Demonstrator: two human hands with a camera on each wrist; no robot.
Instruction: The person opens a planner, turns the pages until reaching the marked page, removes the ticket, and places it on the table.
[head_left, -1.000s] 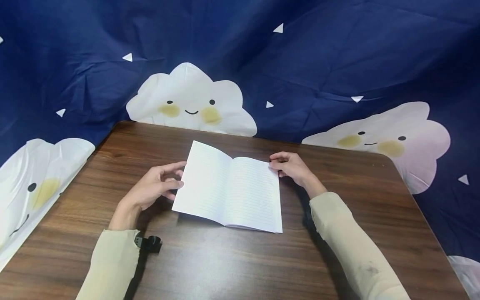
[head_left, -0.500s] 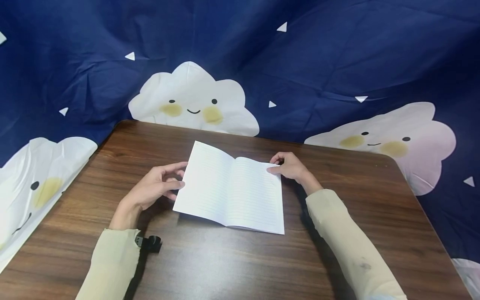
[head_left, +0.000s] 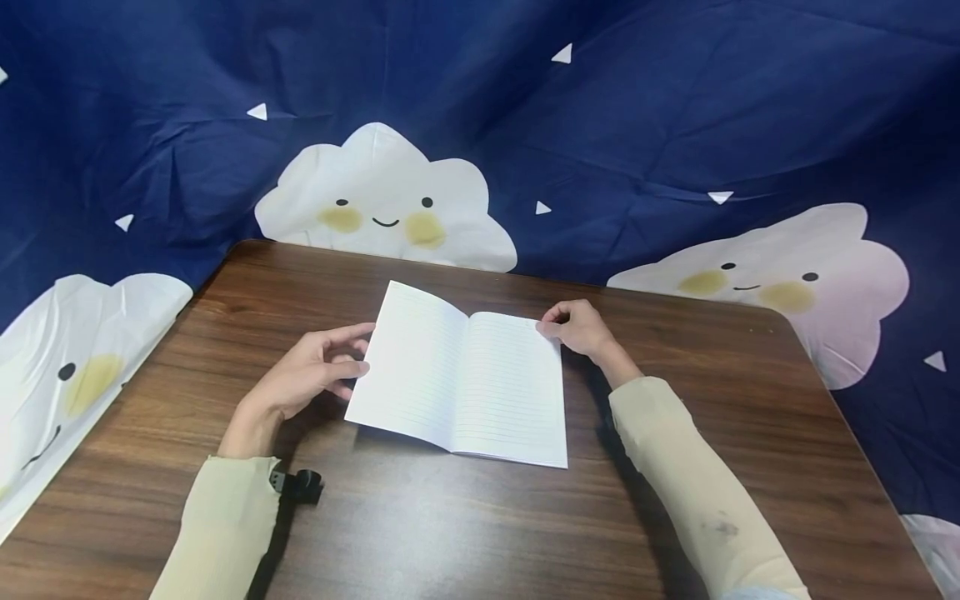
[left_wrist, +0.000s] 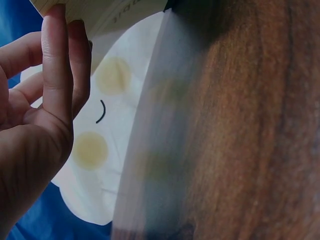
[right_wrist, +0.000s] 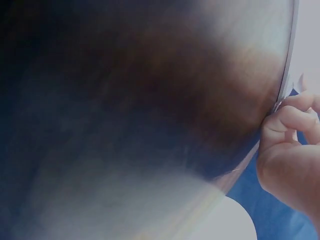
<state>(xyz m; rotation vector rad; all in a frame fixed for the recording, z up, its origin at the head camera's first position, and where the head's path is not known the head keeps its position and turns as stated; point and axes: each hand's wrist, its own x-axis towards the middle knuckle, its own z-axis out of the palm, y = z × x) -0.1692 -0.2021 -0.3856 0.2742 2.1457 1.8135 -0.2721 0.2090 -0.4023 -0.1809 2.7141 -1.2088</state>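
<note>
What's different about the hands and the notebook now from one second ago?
The right hand moved a tiny bit left, toward the notebook, and its pointing finger, straighter before, is curled in now. The page edges on the right, spread a little apart before, look lined up now. Nothing was let go. The left hand stayed at the left edge, and the notebook is still open.

From my end I see matt paper in the ruled notebook (head_left: 459, 383), smooth, glossy wood grain on the table (head_left: 420, 533), creased cloth in the backdrop (head_left: 645, 108), matt cloth sleeves (head_left: 221, 521)
</note>
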